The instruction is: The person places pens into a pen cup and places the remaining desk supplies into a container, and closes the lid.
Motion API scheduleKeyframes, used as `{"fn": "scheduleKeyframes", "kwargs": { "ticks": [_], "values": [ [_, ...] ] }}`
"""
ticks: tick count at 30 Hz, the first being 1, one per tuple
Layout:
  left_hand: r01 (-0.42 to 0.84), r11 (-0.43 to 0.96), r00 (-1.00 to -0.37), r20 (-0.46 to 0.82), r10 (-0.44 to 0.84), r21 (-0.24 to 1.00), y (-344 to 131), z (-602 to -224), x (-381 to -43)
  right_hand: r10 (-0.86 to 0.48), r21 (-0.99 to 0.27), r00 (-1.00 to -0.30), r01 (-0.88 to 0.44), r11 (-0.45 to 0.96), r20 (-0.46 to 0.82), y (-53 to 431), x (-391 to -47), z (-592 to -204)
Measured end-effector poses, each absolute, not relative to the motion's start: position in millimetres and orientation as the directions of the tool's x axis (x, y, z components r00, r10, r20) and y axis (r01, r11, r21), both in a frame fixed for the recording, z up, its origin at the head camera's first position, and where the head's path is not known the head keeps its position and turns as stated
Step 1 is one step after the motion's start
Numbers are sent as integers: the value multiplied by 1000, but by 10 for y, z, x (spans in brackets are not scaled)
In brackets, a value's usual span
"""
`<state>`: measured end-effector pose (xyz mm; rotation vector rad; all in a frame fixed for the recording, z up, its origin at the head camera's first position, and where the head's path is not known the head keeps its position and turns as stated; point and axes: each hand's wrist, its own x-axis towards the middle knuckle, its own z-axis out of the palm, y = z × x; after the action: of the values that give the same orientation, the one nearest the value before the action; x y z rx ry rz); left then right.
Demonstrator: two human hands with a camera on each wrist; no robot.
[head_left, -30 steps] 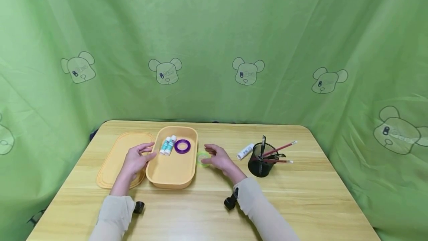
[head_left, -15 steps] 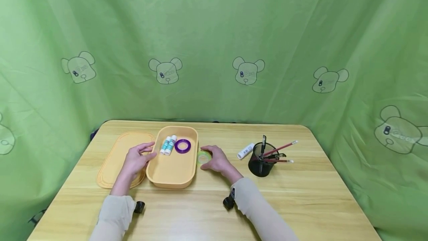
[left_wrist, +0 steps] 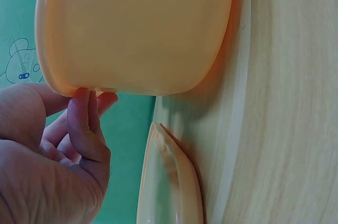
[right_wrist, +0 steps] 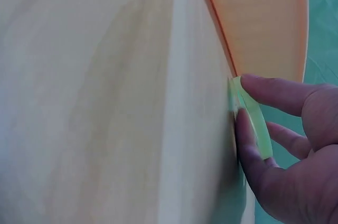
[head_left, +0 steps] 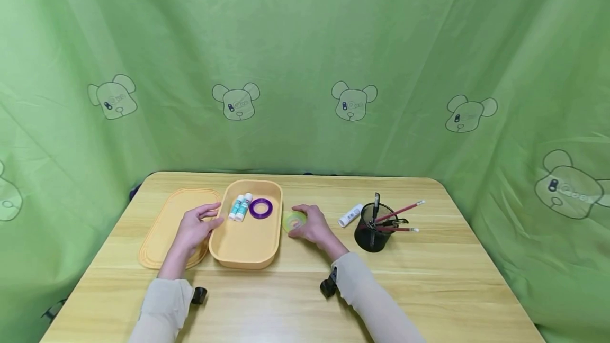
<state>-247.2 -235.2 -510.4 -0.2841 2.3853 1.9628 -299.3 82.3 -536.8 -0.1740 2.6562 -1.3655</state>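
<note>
On the table, the left hand touches the left side of a yellow-orange plastic box; its thumb and fingertips are at the rim in the left wrist view. Inside the box lie two glue sticks with teal labels and a purple tape roll. Just right of the box, the right hand grips a yellow-green tape roll between thumb and fingers. In the right wrist view the tape roll is tilted, close beside the box wall.
A matching lid lies flat left of the box, partly under the left forearm. To the right are a white glue stick and a black mesh pen cup with pencils and pens. Green curtains surround the wooden table.
The right hand's thumb and fingers have closed round the yellow-green tape roll, which has shifted slightly right and tilted. The left hand and box stay nearly still.
</note>
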Motion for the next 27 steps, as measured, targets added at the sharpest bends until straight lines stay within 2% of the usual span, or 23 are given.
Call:
{"fn": "scheduleKeyframes", "kwargs": {
  "ticks": [15, 27],
  "values": [
    [-163, 183, -983, -144, -113, 970, -2347, -5117, -2472, -123, -888, -985, 52, 457, -121, 876, -2987, -5382],
    [-171, 180, -981, -151, -122, 969, -2351, -5129, -2479, -163, -961, -974, 114, 252, -158, 949, -2966, -5280]
  ]
}}
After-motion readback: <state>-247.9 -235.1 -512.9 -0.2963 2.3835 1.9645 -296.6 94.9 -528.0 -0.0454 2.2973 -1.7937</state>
